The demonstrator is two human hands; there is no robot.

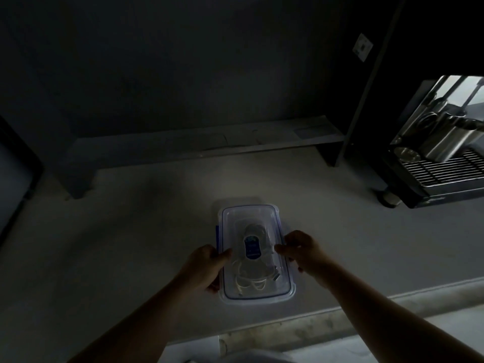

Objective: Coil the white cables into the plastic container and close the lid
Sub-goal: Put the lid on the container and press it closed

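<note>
- The plastic container (255,255) sits on the pale countertop (131,231), directly in front of you and near the front edge.
- Its long axis runs away from you, tilted slightly so the far end leans left. The long sides therefore face your hands, one to each.
- The lid (248,218) lies on top of the container. The white cables (251,280) show through it, coiled inside, mostly in the near half.
- A dark blue label (252,247) sits at the lid centre, between your two hands.
- Your left hand (209,268) wraps the left long side near the middle, thumb on the lid rim and fingers curled under the edge. It grips the side of the container; a blue latch flap (216,235) stands out just beyond it.
- Your right hand (301,248) rests on the right long side, slightly farther from you than the left. Fingertips touch the lid rim. The light is too dim to tell whether it clamps a latch or only presses.
- Judgement: coiling appears complete and the lid is seated; latching is the step in hand.
- Both hands are equally near their own side, so press each long-side flap down with the hand already on it.
- The short ends lie toward and away from you. Reach the near end first, since it is closer to both wrists.
- An espresso machine (440,153) stands well apart at the right.
</note>
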